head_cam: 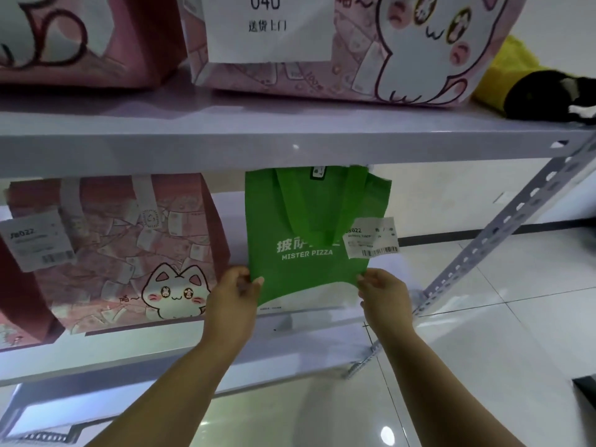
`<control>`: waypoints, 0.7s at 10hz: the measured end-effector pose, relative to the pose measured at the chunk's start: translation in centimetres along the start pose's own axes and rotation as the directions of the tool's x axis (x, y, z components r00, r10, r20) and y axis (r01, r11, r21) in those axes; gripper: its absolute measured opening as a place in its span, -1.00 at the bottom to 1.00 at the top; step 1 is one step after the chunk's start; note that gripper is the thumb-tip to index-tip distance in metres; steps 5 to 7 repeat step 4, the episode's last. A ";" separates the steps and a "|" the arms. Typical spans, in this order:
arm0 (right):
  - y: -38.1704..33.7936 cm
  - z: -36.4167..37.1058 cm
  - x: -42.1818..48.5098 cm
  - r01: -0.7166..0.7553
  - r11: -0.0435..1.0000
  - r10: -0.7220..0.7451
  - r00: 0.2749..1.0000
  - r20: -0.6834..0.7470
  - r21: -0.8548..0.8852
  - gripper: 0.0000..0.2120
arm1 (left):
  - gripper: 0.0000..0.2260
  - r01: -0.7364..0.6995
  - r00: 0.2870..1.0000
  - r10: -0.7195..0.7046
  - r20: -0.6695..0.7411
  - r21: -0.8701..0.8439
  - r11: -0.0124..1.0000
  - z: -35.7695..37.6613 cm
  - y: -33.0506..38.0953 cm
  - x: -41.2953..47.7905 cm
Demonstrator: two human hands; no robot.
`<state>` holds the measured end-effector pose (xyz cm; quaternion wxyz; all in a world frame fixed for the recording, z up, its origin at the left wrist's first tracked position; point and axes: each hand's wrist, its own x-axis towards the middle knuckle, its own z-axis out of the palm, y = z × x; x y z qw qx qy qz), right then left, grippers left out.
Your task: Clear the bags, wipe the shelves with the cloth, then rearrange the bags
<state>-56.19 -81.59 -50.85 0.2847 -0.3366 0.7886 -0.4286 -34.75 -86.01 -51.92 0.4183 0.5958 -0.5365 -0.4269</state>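
Observation:
A green "Mister Pizza" bag [306, 227] stands upright on the lower shelf [161, 359], with a white barcode label [372, 237] on its right side. My left hand [233, 300] pinches its lower left corner and my right hand [383, 295] pinches its lower right corner. To its left on the same shelf stands a pink cat-print bag [122, 253]. On the upper shelf [258, 137] sit two more pink cat-print bags [371, 59] [80, 43], one bearing a white paper sign numbered 046. A yellow cloth [506, 69] lies at the upper shelf's right end.
A black and white object [554, 95] lies beside the yellow cloth. The rack's perforated grey upright [503, 230] slants down on the right. White tiled floor [483, 317] spreads to the right and below. A dark object [585, 388] shows at the right edge.

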 end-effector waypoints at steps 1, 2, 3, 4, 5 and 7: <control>0.2 0.2 0.1 0.029 1.000 -0.029 0.999 0.014 -0.005 -0.78 | -0.84 0.004 1.000 -0.004 0.015 -0.051 0.999 0.4 -0.4 -0.2; 0.0 -0.1 -0.1 0.027 1.000 -0.027 0.999 0.043 -0.006 -0.75 | -0.81 0.017 0.999 -0.014 0.036 -0.078 0.997 0.4 -0.3 -0.5; 0.2 -0.8 -0.3 0.012 1.000 -0.011 1.000 0.027 -0.019 -0.71 | -0.80 0.004 0.999 0.000 0.052 -0.069 0.998 -0.1 0.2 -1.2; -0.1 -1.7 -1.2 0.003 1.000 -0.003 1.000 0.015 -0.009 -0.85 | -0.82 0.028 0.999 -0.027 0.026 -0.071 0.997 -0.7 0.9 -2.4; -0.1 -1.7 -1.2 0.003 1.000 -0.003 1.000 0.015 -0.009 -0.85 | -0.82 0.028 0.999 -0.027 0.026 -0.071 0.997 -0.7 0.9 -2.4; -0.1 -1.7 -1.2 0.003 1.000 -0.003 1.000 0.015 -0.009 -0.85 | -0.82 0.028 0.999 -0.027 0.026 -0.071 0.997 -0.7 0.9 -2.4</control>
